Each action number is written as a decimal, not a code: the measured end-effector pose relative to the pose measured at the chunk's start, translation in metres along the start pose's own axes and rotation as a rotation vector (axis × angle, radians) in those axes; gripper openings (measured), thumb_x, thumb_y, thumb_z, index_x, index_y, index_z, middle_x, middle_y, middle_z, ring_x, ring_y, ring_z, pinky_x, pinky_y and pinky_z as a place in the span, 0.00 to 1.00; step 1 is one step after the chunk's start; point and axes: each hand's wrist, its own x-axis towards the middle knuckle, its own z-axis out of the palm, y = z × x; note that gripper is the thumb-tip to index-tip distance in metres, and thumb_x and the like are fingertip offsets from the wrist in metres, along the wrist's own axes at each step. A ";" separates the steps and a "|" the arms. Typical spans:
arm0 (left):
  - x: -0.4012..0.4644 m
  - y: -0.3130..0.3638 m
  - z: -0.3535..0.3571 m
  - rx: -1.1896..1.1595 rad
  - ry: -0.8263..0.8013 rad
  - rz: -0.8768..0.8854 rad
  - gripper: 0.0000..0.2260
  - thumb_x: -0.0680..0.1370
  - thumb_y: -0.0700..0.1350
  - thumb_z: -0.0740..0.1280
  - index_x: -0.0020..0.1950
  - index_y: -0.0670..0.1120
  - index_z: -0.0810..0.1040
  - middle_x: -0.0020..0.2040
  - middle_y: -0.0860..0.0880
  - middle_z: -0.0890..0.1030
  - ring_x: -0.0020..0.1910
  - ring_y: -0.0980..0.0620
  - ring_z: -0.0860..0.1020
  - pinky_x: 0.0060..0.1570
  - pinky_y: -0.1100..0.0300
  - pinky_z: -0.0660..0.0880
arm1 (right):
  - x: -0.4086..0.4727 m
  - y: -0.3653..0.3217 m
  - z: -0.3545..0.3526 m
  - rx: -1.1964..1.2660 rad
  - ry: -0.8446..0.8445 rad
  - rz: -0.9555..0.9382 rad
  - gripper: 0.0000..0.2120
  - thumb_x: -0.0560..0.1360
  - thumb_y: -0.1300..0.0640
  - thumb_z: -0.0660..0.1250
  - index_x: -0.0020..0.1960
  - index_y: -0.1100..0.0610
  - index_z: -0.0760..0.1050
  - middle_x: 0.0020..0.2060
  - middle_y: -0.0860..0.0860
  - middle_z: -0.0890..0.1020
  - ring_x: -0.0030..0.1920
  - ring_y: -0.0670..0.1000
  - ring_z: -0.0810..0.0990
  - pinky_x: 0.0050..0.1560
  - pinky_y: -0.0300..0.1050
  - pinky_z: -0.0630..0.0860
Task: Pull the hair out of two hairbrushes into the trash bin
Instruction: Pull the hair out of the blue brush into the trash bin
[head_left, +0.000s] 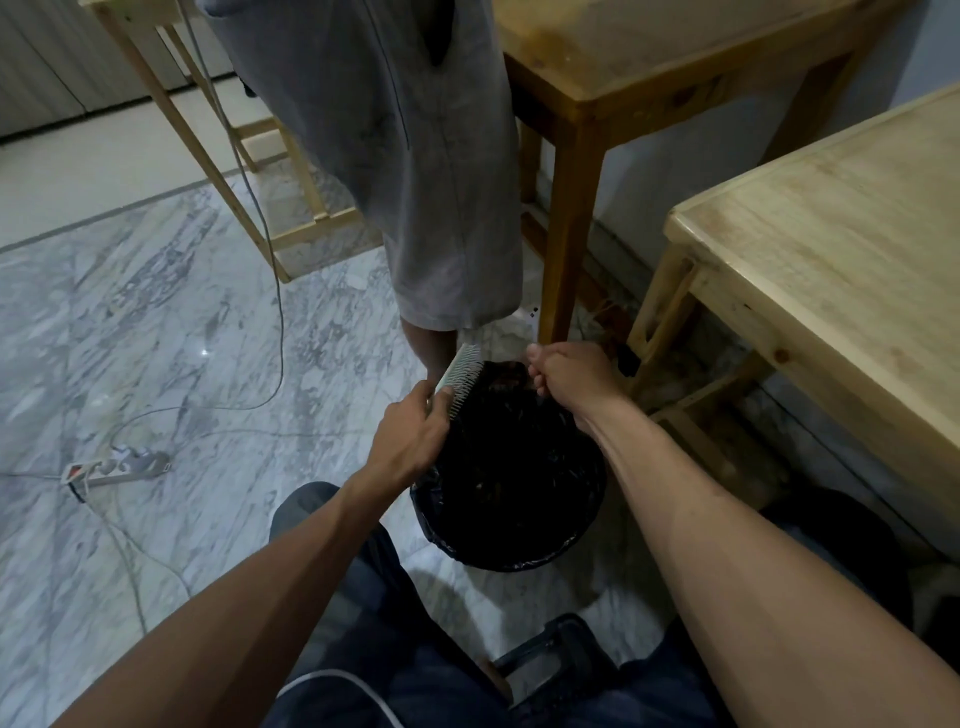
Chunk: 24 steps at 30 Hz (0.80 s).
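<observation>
My left hand (410, 431) grips a white hairbrush (460, 374) by its handle, bristles facing right, held over the far rim of the trash bin (452, 530). The bin is round and lined with a black bag. A clump of dark hair (506, 376) stretches from the bristles to my right hand (569, 376), whose fingers are pinched shut on it just above the bin's far edge. Only one hairbrush is in view.
Another person in grey shorts (415, 156) stands right behind the bin. Wooden tables stand at the right (831, 270) and at the back (649, 62). A power strip (119, 467) with cables lies on the marble floor at left. A dark stool (561, 654) is below me.
</observation>
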 end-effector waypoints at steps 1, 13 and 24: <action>0.000 0.000 -0.001 -0.026 0.004 -0.010 0.18 0.86 0.58 0.55 0.51 0.46 0.75 0.44 0.43 0.83 0.43 0.43 0.81 0.38 0.52 0.69 | 0.001 0.000 -0.005 0.035 0.013 0.007 0.11 0.81 0.56 0.68 0.42 0.60 0.82 0.33 0.51 0.80 0.33 0.47 0.76 0.37 0.41 0.76; -0.007 0.027 -0.022 -0.411 -0.189 0.059 0.23 0.87 0.53 0.55 0.43 0.40 0.76 0.32 0.40 0.80 0.25 0.47 0.75 0.25 0.56 0.70 | -0.012 0.019 0.019 -0.009 -0.482 -0.082 0.06 0.77 0.67 0.70 0.50 0.58 0.83 0.38 0.52 0.86 0.34 0.47 0.83 0.36 0.38 0.79; 0.002 -0.001 -0.021 -0.028 -0.026 -0.003 0.19 0.86 0.60 0.57 0.57 0.45 0.77 0.46 0.43 0.86 0.38 0.47 0.79 0.41 0.51 0.74 | -0.021 0.004 0.005 0.044 -0.171 -0.266 0.09 0.80 0.58 0.70 0.42 0.52 0.85 0.31 0.50 0.81 0.30 0.47 0.75 0.36 0.42 0.74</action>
